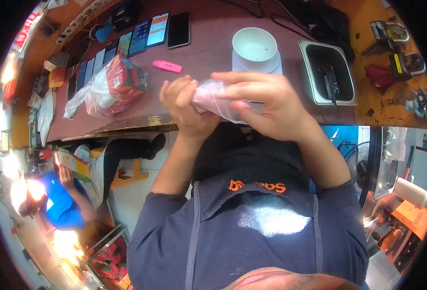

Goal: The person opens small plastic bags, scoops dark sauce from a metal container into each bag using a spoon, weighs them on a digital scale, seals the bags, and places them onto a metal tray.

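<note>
My left hand (pixel 187 106) is closed around a clear plastic bag (pixel 211 96) with something pinkish inside that I cannot make out. My right hand (pixel 269 101) comes at the bag from the other side, its fingers laid along the film and its thumb below, with plastic between them. Both hands are above the table's front edge. Just beyond them, a white bowl (pixel 254 42) stands on a white base that looks like a scale (pixel 274 65). A pink highlighter (pixel 167 66) lies past my left hand.
A plastic-wrapped red package (pixel 121 84) lies to the left, several phones (pixel 158 30) behind it. At the right, a metal tray (pixel 310 96) holds dark tools. Tools rest on the wooden surface (pixel 368 106) farther right. A seated person in blue (pixel 66 203) is at lower left.
</note>
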